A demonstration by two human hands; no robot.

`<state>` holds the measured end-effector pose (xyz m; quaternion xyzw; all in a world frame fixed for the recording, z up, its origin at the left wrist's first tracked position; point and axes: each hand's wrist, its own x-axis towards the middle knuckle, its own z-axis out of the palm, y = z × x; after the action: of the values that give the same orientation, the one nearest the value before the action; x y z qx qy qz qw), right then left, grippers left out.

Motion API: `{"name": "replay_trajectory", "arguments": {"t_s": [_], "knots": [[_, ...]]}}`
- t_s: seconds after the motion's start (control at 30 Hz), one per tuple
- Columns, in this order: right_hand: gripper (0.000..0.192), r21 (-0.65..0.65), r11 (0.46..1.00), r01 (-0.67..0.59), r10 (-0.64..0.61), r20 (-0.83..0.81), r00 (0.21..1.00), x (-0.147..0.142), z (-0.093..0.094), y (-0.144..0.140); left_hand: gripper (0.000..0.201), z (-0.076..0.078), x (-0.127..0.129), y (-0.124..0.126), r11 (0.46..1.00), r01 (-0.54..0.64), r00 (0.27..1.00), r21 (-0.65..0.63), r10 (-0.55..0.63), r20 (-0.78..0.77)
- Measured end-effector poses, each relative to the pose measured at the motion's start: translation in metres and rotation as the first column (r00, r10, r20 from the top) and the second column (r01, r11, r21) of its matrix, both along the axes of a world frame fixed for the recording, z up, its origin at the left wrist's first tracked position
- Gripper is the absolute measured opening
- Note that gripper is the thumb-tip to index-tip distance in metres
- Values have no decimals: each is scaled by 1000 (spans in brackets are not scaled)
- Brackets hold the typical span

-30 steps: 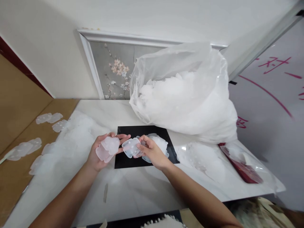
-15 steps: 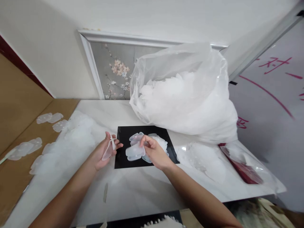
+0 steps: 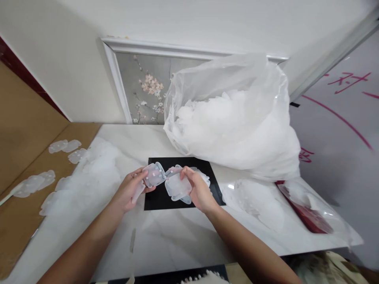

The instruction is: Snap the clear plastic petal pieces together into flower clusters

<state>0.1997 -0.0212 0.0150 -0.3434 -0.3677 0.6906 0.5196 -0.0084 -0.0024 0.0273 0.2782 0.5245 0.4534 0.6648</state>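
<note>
My left hand (image 3: 129, 190) is closed on a thin translucent plastic piece (image 3: 154, 174) with scalloped edges and small round dots. A second translucent piece (image 3: 137, 193) lies against its palm and fingers. My right hand (image 3: 199, 190) pinches another frosted plastic piece (image 3: 178, 187) by its right edge. The two pieces held toward each other meet or overlap at their near edges; I cannot tell if they touch. Both are over a black mat (image 3: 156, 202). More such pieces (image 3: 204, 176) lie on the mat, partly hidden behind my right hand.
A large clear bag (image 3: 242, 138) full of white translucent pieces leans at the back. To the left spreads a heap of loose pieces (image 3: 89, 177), with several on brown cardboard (image 3: 32, 161). On the right are another pile (image 3: 257, 201) and a dark red item (image 3: 310, 217) under clear plastic.
My left hand has brought a dotted plastic piece up over the mat toward the right hand. The right hand has moved slightly right and turned its piece more upright.
</note>
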Motion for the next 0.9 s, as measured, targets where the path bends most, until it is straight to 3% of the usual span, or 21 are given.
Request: {"name": "replay_trajectory", "arguments": {"t_s": [0.1, 0.2, 0.27, 0.37, 0.47, 0.53, 0.6, 0.67, 0.73, 0.83, 0.9], "knots": [[32, 13, 999, 47, -48, 105, 993, 1, -2, 1, 22, 4, 1, -1, 1000, 23, 999, -1, -23, 24], [21, 158, 983, 95, -138, 290, 947, 3, -4, 0, 25, 5, 0, -2, 997, 75, 993, 3, -75, 93], [10, 335, 937, 98, -246, 436, 866, 6, -5, 0, 29, 4, -2, -2, 991, 132, 978, 4, -131, 163], [31, 590, 805, 63, -456, 547, 702, 10, -8, 1, 35, 1, -5, -3, 977, 215, 948, 9, -211, 240], [42, 732, 672, -115, -524, 579, 625, 8, -15, 1, 37, -4, -5, -5, 957, 288, 913, 15, -280, 297], [48, 737, 605, -301, -458, 632, 625, 3, -20, 1, 35, -6, -3, -6, 942, 334, 875, 40, -326, 359], [54, 710, 580, -400, -376, 668, 642, -1, -23, 1, 34, -7, -2, -7, 928, 365, 831, 69, -358, 426], [44, 679, 644, -352, -323, 659, 679, -3, -23, 1, 37, -7, -1, -8, 912, 403, 796, 69, -387, 466], [33, 592, 784, -186, -289, 613, 735, -2, -20, 2, 37, -6, -1, -6, 903, 426, 806, 44, -401, 436], [34, 258, 966, 35, -145, 424, 894, 2, -15, 4, 31, -6, -3, -3, 943, 334, 887, 14, -319, 334], [38, 6, 999, 39, -40, 195, 980, 3, -14, 6, 42, -5, -4, 0, 978, 206, 929, -17, -191, 317]]}}
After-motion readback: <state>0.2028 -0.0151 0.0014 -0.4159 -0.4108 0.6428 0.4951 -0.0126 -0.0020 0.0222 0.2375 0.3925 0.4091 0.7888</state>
